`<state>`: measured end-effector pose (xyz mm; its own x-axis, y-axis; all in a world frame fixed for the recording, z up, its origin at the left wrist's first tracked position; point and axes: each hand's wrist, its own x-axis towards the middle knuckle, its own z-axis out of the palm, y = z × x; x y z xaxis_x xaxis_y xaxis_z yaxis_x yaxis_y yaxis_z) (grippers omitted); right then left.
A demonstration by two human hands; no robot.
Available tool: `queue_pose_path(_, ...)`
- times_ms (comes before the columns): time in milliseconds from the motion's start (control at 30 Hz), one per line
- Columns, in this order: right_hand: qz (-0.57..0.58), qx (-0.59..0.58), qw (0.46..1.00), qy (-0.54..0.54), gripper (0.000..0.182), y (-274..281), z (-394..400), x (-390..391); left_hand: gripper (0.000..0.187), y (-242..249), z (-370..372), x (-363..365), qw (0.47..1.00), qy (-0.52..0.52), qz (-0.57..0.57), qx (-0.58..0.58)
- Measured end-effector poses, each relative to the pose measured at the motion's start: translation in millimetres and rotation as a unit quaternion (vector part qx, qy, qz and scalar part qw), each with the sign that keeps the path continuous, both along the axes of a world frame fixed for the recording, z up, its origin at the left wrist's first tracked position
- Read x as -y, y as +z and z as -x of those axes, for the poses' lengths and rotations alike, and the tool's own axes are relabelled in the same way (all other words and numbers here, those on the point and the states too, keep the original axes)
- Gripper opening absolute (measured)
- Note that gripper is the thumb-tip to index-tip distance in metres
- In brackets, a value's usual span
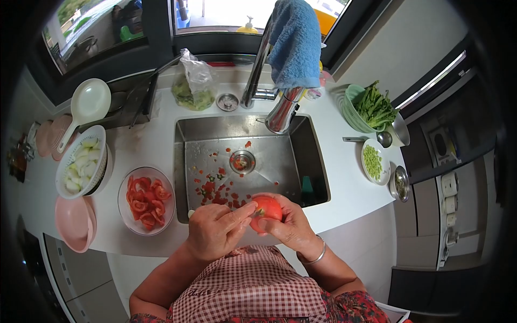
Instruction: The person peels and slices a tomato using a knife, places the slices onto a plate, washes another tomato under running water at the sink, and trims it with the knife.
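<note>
over the near edge of the steel sink [215, 129], the right hand [288, 229] has its fingers and thumb clamped around a red tomato [272, 207], holding it from the side. the left hand [218, 229] is at the other side with its fingers bent and fingertips touching the tomato near the pale stem end; whether they pinch anything cannot be told. red scraps [212, 192] lie scattered on the sink floor, mostly toward the near left, a few around the drain [242, 161]. just left of the sink, a clear bowl [123, 215] holds cut tomato pieces [145, 202], and beyond it a white basket [61, 180] holds pale slices [83, 164]. a blue towel [295, 46] hangs over the faucet [258, 64]. on the right, a green basket [353, 110] holds leafy greens [374, 107], near a white dish [383, 177] of chopped green bits [371, 161].
</note>
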<state>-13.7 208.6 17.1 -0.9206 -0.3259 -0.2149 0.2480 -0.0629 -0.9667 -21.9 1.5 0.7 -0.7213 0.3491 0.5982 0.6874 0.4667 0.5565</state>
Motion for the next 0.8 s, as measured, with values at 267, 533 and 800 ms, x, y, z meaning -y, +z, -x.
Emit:
queue_pose_path(267,-0.025,-0.04,0.999,-0.018,0.049,-5,-1,5,0.027,-12,-10,-17,0.957,-0.006,-0.229,0.178)
queue_pose_path(533,-0.027,-0.072,0.996,-0.034,0.054,-7,0,7,0.034,3,-8,-5,0.98,-0.025,-0.124,0.154)
queue_pose_path(800,-0.072,-0.092,0.993,-0.005,0.056,-6,0,8,0.038,4,-3,-5,0.992,-0.014,-0.075,0.097)
